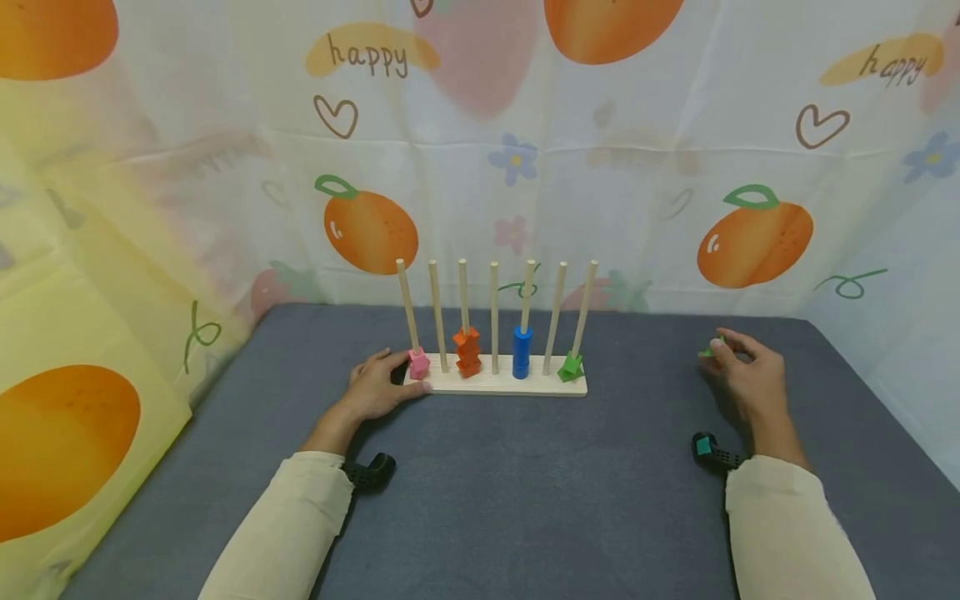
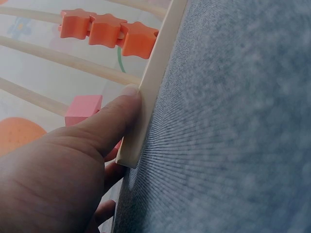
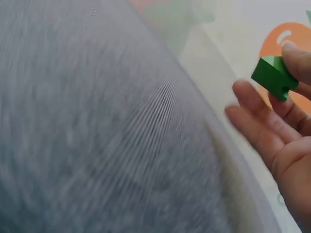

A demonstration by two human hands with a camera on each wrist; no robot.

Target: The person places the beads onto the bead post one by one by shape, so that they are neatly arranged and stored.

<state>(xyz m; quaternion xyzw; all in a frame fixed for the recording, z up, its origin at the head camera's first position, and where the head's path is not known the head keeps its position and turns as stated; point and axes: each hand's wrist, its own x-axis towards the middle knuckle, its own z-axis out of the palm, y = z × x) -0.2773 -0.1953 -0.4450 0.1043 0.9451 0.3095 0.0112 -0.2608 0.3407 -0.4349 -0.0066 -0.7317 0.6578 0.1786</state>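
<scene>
— Seven pegs on the wooden rack; from the head view, who's nearer?
— Left hand at its left end. Right hand is well apart rightward, pinching a green block.
— Left wrist?
— Thumb pressed flat on the base edge, by the pink block.
— Right wrist?
— Fingertips grip the green block, other fingers loosely spread.
</scene>
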